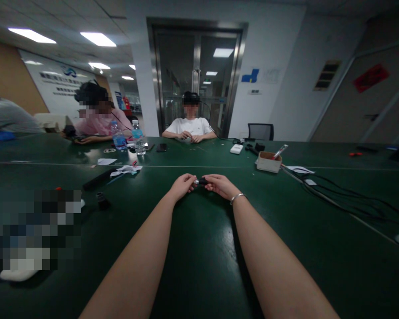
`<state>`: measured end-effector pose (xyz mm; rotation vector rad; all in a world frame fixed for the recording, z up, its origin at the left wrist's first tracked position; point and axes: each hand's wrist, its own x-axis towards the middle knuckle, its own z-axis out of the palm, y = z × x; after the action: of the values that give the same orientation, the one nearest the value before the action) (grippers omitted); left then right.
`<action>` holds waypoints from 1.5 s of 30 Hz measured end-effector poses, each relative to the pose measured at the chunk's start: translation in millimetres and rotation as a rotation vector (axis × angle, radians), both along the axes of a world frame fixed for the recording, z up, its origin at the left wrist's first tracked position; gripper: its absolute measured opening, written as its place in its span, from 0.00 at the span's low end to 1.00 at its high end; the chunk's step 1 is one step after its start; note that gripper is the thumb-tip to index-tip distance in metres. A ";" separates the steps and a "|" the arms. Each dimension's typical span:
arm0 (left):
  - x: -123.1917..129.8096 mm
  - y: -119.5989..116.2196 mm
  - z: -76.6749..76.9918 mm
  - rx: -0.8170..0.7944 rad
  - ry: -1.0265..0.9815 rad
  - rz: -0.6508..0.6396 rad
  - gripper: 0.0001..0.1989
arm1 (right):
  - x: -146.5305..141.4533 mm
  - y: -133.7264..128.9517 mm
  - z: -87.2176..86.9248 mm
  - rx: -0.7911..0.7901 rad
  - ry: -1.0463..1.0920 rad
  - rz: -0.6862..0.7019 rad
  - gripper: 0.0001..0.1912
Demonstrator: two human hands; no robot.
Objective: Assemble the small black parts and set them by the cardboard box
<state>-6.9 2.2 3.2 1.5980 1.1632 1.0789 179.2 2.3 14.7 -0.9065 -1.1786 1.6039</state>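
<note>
My left hand (pixel 182 186) and my right hand (pixel 222 186) meet over the green table, fingers pinched at opposite ends of one small object. It is a short black cylinder with a silver end (pixel 201 181), too small to name its exact kind. The silver end lies at my left fingertips, the black end at my right ones. A silver bracelet (pixel 237 198) circles my right wrist. Left of my hands stands a small black cylindrical piece (pixel 102 200), apart from them.
Farther left are a long black object (pixel 98 179), crumpled white papers (pixel 128 169) and two water bottles (pixel 138 139). On the right sit a small box (pixel 268 163) with a pen-like item and black cables (pixel 352 195). Several people sit around the table (pixel 199 248).
</note>
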 end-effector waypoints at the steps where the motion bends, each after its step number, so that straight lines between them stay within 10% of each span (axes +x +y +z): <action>1: 0.0 0.8 -0.5 -0.003 0.017 -0.008 0.13 | -0.3 -0.4 0.4 -0.001 -0.002 -0.001 0.06; 45: -2.1 3.2 -4.6 0.116 0.004 0.030 0.11 | -2.1 -1.5 2.0 0.012 -0.005 0.001 0.05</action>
<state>-9.0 5.3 -1.4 1.6773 1.1479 1.1818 177.1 0.8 16.7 -0.9029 -1.1913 1.5945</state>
